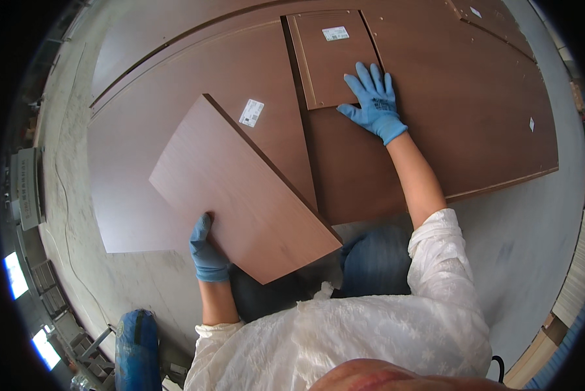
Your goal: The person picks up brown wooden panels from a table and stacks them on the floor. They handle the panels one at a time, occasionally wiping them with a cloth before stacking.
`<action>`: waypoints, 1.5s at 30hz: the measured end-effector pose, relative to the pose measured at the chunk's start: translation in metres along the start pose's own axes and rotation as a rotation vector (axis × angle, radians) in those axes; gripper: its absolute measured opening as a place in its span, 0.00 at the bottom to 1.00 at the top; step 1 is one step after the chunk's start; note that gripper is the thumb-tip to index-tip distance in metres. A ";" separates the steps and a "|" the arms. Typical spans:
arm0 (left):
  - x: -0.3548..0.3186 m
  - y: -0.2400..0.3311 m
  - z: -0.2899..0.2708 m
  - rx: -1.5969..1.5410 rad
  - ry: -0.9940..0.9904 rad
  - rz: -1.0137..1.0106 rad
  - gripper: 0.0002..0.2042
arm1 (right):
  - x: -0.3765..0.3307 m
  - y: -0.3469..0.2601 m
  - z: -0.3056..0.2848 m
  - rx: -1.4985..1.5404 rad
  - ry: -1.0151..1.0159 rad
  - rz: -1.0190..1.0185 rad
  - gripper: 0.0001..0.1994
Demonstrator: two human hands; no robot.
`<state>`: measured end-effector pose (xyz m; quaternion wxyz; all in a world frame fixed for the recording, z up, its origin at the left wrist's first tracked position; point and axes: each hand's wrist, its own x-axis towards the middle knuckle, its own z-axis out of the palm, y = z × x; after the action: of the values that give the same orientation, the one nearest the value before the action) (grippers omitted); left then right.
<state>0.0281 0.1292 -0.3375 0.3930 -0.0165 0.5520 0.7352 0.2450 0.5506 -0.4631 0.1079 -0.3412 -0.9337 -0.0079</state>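
My left hand (208, 251), in a blue glove, grips the near left edge of a rectangular brown wood panel (240, 189). The thumb lies on its face; the other fingers are hidden behind it. That panel is tilted above a larger flat board (142, 150) on the left. My right hand (374, 101), also gloved in blue, rests with fingers spread at the lower right corner of a smaller brown panel (325, 62). This panel has a white label (335, 33) and small fittings near its edges, and lies on a big dark brown board (462, 111).
Another white label (251, 113) sticks to the left board. A further panel (494, 23) lies at the far right. A blue cylindrical object (137, 352) stands on the floor at the lower left, near metal framework. A grey sign board (28, 189) stands at the left.
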 end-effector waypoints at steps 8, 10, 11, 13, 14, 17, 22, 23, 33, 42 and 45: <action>0.004 -0.003 -0.007 -0.023 0.004 -0.012 0.20 | 0.005 -0.001 -0.006 0.009 -0.068 0.019 0.45; 0.004 -0.003 -0.006 0.004 0.022 -0.030 0.20 | 0.007 -0.001 -0.009 0.008 -0.084 0.019 0.45; 0.003 -0.002 -0.004 0.002 0.027 -0.034 0.21 | 0.008 -0.002 -0.010 0.005 -0.090 0.018 0.45; 0.002 -0.001 0.000 0.018 0.031 -0.015 0.21 | 0.008 -0.003 -0.012 -0.001 -0.089 0.017 0.45; 0.001 -0.001 0.002 -0.005 0.027 -0.005 0.22 | 0.008 -0.003 -0.012 -0.002 -0.087 0.017 0.45; -0.001 0.001 0.007 -0.021 0.009 -0.014 0.22 | 0.005 -0.002 -0.014 0.004 -0.066 0.006 0.46; -0.004 0.001 0.009 0.008 -0.006 -0.021 0.23 | 0.038 0.011 -0.010 0.124 0.120 -0.046 0.45; -0.004 0.002 0.009 -0.022 -0.027 -0.017 0.24 | 0.055 0.013 -0.008 0.157 0.168 -0.050 0.45; -0.005 0.000 0.007 0.001 -0.002 -0.015 0.19 | 0.060 -0.053 -0.001 0.433 0.065 -0.229 0.40; -0.003 -0.001 0.011 0.039 -0.008 -0.045 0.17 | 0.050 -0.070 -0.010 0.243 0.066 -0.265 0.41; 0.000 -0.003 0.004 0.007 -0.052 -0.070 0.17 | 0.047 -0.085 -0.030 0.794 0.058 -0.188 0.35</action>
<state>0.0316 0.1327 -0.3383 0.4329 -0.0152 0.5434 0.7191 0.1614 0.5125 -0.4192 0.2565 -0.1859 -0.8880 0.3335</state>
